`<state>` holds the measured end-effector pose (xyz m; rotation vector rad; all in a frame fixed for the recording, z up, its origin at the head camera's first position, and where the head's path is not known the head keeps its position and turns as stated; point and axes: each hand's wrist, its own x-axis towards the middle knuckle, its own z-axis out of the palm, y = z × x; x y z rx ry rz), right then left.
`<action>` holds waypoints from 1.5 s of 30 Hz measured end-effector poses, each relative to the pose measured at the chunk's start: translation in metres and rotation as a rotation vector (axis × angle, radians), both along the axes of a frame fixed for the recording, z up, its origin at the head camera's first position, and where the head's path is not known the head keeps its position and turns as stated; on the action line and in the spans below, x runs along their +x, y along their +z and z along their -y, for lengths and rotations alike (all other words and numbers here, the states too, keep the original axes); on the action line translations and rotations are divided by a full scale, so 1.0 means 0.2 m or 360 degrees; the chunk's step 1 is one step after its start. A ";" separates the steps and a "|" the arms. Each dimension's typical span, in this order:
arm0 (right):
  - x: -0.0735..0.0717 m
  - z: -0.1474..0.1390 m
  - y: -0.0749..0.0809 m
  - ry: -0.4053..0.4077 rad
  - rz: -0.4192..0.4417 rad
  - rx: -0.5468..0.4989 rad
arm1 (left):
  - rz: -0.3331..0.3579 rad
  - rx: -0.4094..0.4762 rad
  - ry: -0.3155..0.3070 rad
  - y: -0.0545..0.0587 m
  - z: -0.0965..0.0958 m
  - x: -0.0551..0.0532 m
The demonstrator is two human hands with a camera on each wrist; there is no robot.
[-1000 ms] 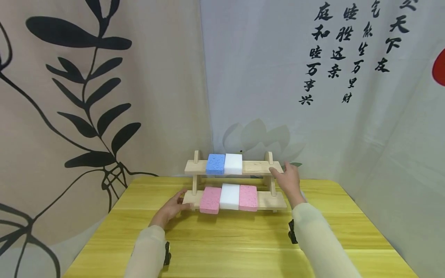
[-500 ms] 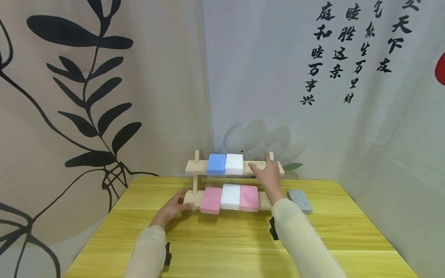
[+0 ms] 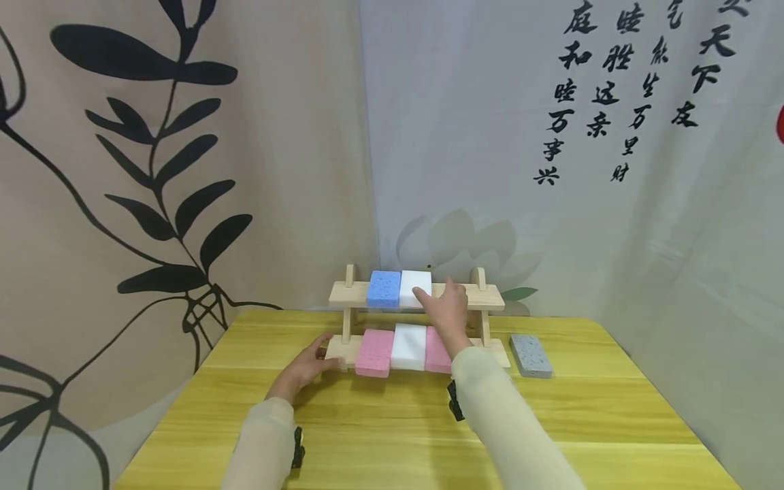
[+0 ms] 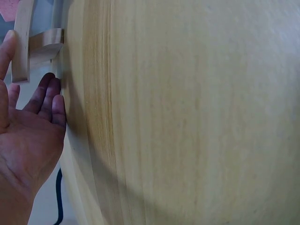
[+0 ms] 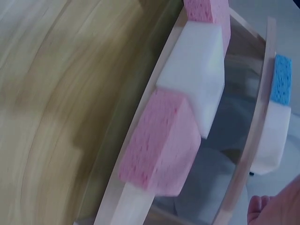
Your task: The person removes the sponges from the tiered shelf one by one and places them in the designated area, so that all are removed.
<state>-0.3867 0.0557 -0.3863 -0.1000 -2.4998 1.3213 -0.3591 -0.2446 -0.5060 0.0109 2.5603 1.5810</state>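
A two-tier wooden rack stands at the back of the table. Its upper shelf carries a blue sponge beside a white sponge; on the lower one, another white sponge sits between two pink sponges. My left hand is at the lower shelf's left end, thumb on the board and other fingers extended past it, as the left wrist view shows. In front of the upper shelf, my right hand has its thumb overlapping the white sponge. In the right wrist view, a gap separates this hand from that sponge.
On the table, right of the rack, lies a grey sponge. A printed cloth with leaves and writing hangs close behind the rack. The right forearm partly hides the right-hand pink sponge.
My right hand has moved left along the upper shelf, from its right end to the white sponge, uncovering the grey sponge. The left hand has stayed at the rack's lower left end.
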 end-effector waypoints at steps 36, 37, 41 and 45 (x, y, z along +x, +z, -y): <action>-0.11 0.20 -0.14 -0.0175 0.0002 -0.0044 | -0.0005 0.0047 0.0018 -0.02 -0.01 0.00; -0.10 0.20 -0.14 -0.0170 0.0005 -0.0045 | -0.0006 0.0045 0.0020 -0.02 -0.01 0.00; -0.10 0.19 -0.13 -0.0145 0.0005 -0.0050 | -0.0005 0.0045 0.0024 -0.02 -0.01 0.00; -0.10 0.17 -0.13 -0.0117 0.0007 -0.0065 | -0.0001 0.0046 0.0029 -0.01 -0.01 0.01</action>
